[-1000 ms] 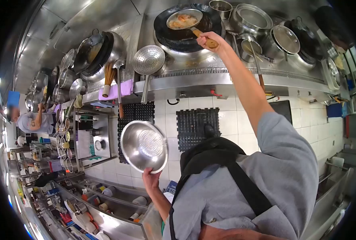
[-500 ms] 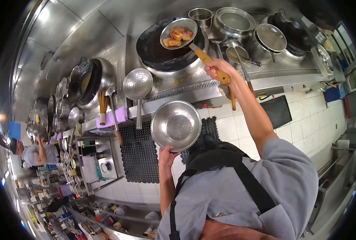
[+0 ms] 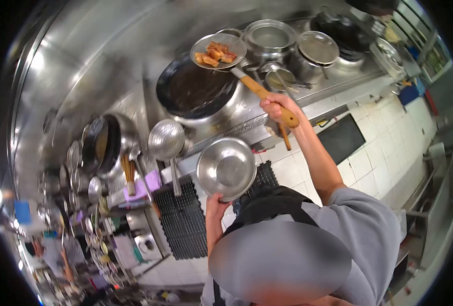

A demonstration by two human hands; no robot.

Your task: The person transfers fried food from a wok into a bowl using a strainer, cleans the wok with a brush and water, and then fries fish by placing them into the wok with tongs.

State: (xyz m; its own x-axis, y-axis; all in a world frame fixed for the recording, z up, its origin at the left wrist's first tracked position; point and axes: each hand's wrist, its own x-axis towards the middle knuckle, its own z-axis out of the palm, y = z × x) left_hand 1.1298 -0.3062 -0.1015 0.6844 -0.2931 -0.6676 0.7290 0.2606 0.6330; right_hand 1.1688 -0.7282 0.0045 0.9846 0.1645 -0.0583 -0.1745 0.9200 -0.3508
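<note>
My right hand (image 3: 279,108) is closed round the wooden handle of a fine mesh skimmer (image 3: 253,85), its arm stretched out to the stove. Several browned pieces of fried food (image 3: 215,54) lie in the skimmer's round head. That head is over the back right side of a large dark wok (image 3: 193,94), overlapping its rim in this view. Close to my body, my left hand (image 3: 217,206) grips the near rim of a wide stainless steel bowl (image 3: 227,168). The bowl is held in front of the stove edge, with no food in it.
A perforated ladle (image 3: 167,140) lies on the stove's front ledge, beside a bamboo brush (image 3: 128,174) and a purple cloth (image 3: 152,182). Pots (image 3: 270,38) and another wok (image 3: 340,31) stand to the right. Black mats (image 3: 181,219) cover part of the floor. A person (image 3: 58,252) is at far left.
The view has tilted. The food pieces have shifted and sit more bunched in the skimmer, which stays by the wok's back right. Both hands keep their holds.
</note>
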